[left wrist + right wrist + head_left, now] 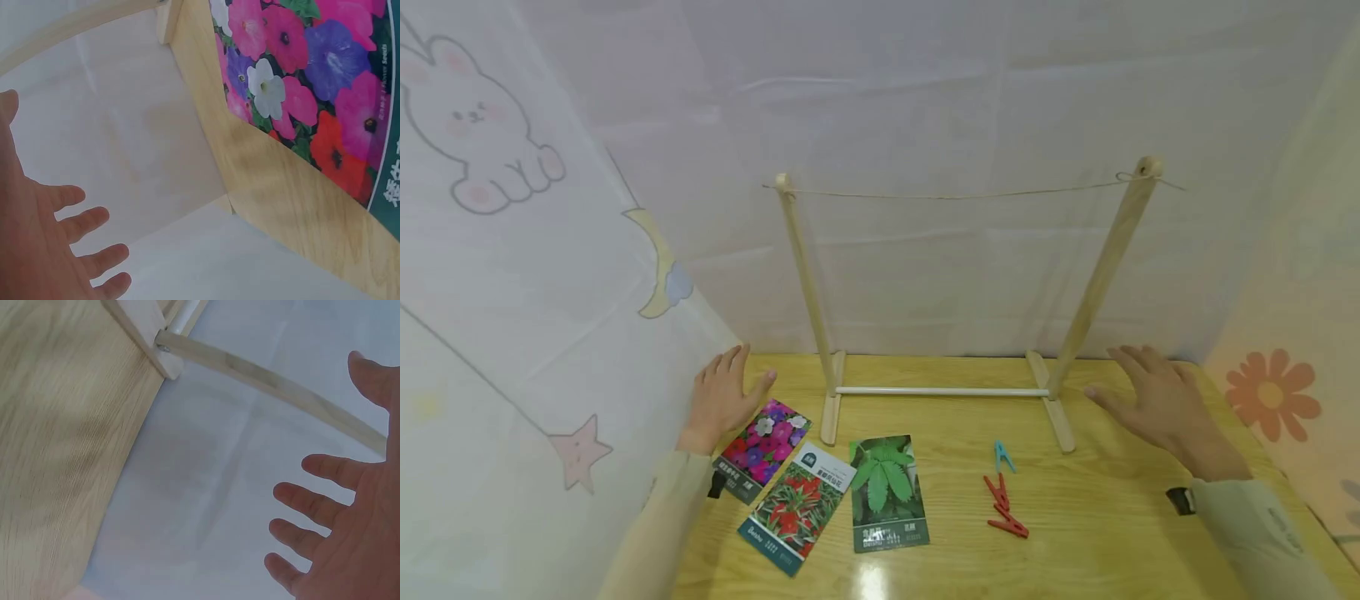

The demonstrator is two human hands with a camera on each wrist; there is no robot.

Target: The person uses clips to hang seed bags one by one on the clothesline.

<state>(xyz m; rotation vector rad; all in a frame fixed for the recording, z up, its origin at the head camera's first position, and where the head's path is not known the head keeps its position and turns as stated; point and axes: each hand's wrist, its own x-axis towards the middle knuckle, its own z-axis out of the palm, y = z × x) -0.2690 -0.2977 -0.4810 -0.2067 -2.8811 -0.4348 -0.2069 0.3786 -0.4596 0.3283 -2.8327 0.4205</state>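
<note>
My left hand is at the table's left side with fingers spread, holding nothing. Nearest to it lies a seed packet with pink and purple flowers, also large in the left wrist view. Beside that are a red-flower seed packet and a green-leaf packet. On the right, my right hand is spread and holds nothing, apart from the wooden rack's right post. A blue clothespin and two red clothespins lie in front of the rack.
The rack's left post and right post carry a thin string between their tops. A white rod joins the feet low down. Printed cloth walls enclose the wooden table at the back and sides.
</note>
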